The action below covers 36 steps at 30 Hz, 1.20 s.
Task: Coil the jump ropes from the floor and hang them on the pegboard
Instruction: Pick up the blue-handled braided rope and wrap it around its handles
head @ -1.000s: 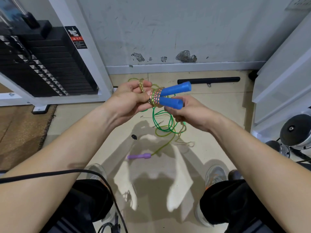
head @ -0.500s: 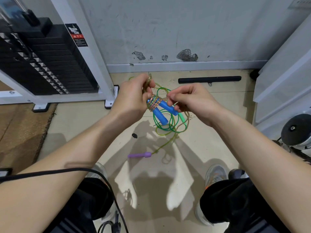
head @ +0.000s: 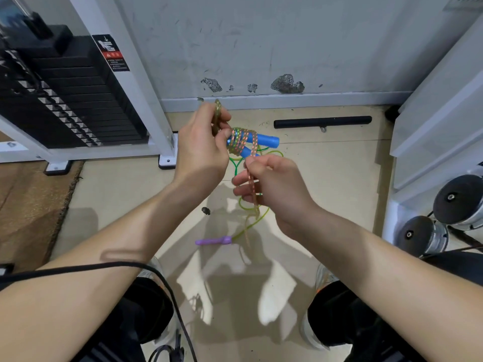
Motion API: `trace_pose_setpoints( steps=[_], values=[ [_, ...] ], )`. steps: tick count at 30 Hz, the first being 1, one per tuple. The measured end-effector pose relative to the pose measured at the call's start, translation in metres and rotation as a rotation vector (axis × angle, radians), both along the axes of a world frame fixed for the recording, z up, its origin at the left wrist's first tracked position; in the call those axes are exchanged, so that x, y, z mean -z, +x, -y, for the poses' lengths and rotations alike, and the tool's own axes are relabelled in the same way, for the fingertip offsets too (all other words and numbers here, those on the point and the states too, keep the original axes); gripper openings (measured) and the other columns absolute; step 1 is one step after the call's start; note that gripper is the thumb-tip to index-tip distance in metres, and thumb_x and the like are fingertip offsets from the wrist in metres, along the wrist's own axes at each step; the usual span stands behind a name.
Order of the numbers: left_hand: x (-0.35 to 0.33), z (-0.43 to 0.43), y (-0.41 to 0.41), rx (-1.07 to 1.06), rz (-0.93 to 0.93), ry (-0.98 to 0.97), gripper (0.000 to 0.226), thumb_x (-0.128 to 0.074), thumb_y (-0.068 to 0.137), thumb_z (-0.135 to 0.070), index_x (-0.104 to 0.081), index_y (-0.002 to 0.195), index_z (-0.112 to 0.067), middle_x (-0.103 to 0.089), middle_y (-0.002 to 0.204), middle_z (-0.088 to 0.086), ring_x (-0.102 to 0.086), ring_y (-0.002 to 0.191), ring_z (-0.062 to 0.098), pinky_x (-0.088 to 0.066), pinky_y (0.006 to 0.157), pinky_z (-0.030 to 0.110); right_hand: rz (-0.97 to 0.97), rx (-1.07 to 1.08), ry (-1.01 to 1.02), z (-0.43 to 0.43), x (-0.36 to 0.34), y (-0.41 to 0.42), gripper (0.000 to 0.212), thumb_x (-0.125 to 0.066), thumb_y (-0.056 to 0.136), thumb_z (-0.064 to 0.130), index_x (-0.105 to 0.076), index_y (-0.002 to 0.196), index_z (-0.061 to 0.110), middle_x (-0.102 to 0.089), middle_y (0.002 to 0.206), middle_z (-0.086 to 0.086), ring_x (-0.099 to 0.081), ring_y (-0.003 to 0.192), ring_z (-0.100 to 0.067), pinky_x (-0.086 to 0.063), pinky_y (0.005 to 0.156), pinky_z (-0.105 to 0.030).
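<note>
A jump rope with two blue handles is held in front of me, its orange-green speckled cord wound round both handles. My left hand grips the bundle, with a loop of the cord sticking up above its fingers. My right hand pinches the loose end of the cord, which runs down from the wraps across its fingers. A second rope, green with a purple handle, lies loosely tangled on the floor below my hands. No pegboard is in view.
A black weight stack in a white frame stands at left. A black bar lies by the wall. White shelving and dumbbells are at right. My knees fill the bottom. A brown mat lies at left.
The blue handles swung from pointing down to pointing right. My right hand dropped below the bundle, drawing the loose cord end downward.
</note>
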<state>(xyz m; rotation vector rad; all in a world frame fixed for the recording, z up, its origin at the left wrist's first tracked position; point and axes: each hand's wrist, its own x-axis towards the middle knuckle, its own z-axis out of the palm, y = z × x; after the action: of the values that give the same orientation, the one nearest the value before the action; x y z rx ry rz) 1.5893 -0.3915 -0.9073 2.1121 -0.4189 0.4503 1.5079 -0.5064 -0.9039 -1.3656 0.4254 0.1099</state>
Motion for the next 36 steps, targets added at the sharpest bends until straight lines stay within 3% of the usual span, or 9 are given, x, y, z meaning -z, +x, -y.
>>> trace_pose_setpoints(
  steps=[3,7,13,18,24,28,31,33,36],
  values=[
    [-0.004,0.003,0.002,-0.056,-0.104,-0.128,0.024,-0.060,0.085,0.003,-0.055,0.092,-0.019,-0.062,0.081,-0.009,-0.052,0.063,-0.004,-0.043,0.067,0.009,-0.012,-0.085,-0.070,-0.005,0.005,-0.006,0.030,-0.047,0.104,0.034,-0.061,0.086,0.014,-0.065,0.062,0.002,-0.059,0.050,-0.017,-0.046,0.058,-0.027],
    [-0.007,0.001,0.004,-0.044,-0.406,-0.418,0.026,-0.062,0.088,0.003,-0.055,0.092,-0.022,-0.059,0.080,-0.006,-0.054,0.061,0.004,-0.061,0.077,0.043,0.046,-0.102,-0.209,-0.001,0.015,-0.002,0.036,-0.045,0.105,0.035,-0.061,0.080,0.015,-0.054,0.058,0.000,-0.045,0.046,-0.015,-0.040,0.053,-0.024],
    [-0.014,-0.008,0.005,0.055,-0.778,-0.698,0.022,-0.055,0.093,0.012,-0.056,0.093,-0.011,-0.059,0.087,0.003,-0.065,0.073,0.010,-0.060,0.068,0.027,0.045,-0.284,-0.280,0.021,0.017,0.015,0.038,-0.054,0.100,0.042,-0.068,0.076,0.016,-0.042,0.057,0.002,-0.035,0.051,-0.011,-0.031,0.050,-0.023],
    [-0.016,-0.016,0.005,0.159,-0.710,-0.486,0.022,-0.060,0.093,0.005,-0.057,0.092,-0.016,-0.059,0.084,-0.003,-0.062,0.069,0.006,-0.061,0.071,0.028,0.070,-0.485,-0.281,0.035,0.016,0.018,0.036,-0.057,0.099,0.041,-0.066,0.075,0.016,-0.037,0.058,0.003,-0.030,0.053,-0.012,-0.028,0.051,-0.023],
    [-0.024,-0.026,0.007,0.381,-0.928,-0.550,0.023,-0.057,0.092,0.010,-0.057,0.093,-0.014,-0.059,0.083,-0.001,-0.063,0.067,0.005,-0.058,0.059,0.022,-0.024,-0.692,-0.122,0.049,0.009,0.022,0.024,-0.060,0.088,0.032,-0.064,0.070,0.017,-0.028,0.061,-0.003,-0.017,0.055,-0.016,-0.018,0.055,-0.031],
    [-0.026,-0.035,0.013,0.535,-0.935,-0.436,0.029,-0.066,0.082,0.009,-0.057,0.094,-0.015,-0.062,0.079,-0.007,-0.061,0.068,0.004,-0.059,0.063,0.026,-0.013,-0.664,-0.080,0.063,0.010,0.027,0.025,-0.069,0.075,0.020,-0.058,0.083,-0.002,-0.040,0.072,-0.011,-0.027,0.050,-0.009,-0.022,0.053,-0.026],
    [-0.029,-0.041,0.014,0.573,-0.807,-0.173,0.023,-0.064,0.088,0.010,-0.058,0.093,-0.012,-0.058,0.082,-0.002,-0.058,0.064,0.008,-0.057,0.060,0.024,0.007,-0.658,-0.204,0.071,0.006,0.033,0.018,-0.069,0.080,0.023,-0.067,0.064,0.017,-0.040,0.057,0.002,-0.030,0.051,-0.010,-0.020,0.053,-0.029],
    [-0.029,-0.041,0.013,0.527,-0.693,0.000,0.023,-0.062,0.090,0.011,-0.059,0.092,-0.012,-0.060,0.080,-0.001,-0.056,0.063,0.015,-0.059,0.062,0.030,-0.011,-0.663,-0.232,0.075,0.006,0.035,0.026,-0.071,0.087,0.028,-0.066,0.063,0.018,-0.031,0.056,0.001,-0.024,0.051,-0.013,-0.015,0.055,-0.033],
    [-0.027,-0.039,0.011,0.465,-0.550,0.173,0.025,-0.065,0.087,0.009,-0.061,0.091,-0.015,-0.065,0.076,-0.005,-0.054,0.065,0.018,-0.060,0.068,0.033,-0.011,-0.619,-0.322,0.072,0.008,0.036,0.025,-0.064,0.095,0.021,-0.070,0.071,0.016,-0.034,0.051,0.006,-0.023,0.050,-0.013,-0.020,0.051,-0.028]
  ],
)
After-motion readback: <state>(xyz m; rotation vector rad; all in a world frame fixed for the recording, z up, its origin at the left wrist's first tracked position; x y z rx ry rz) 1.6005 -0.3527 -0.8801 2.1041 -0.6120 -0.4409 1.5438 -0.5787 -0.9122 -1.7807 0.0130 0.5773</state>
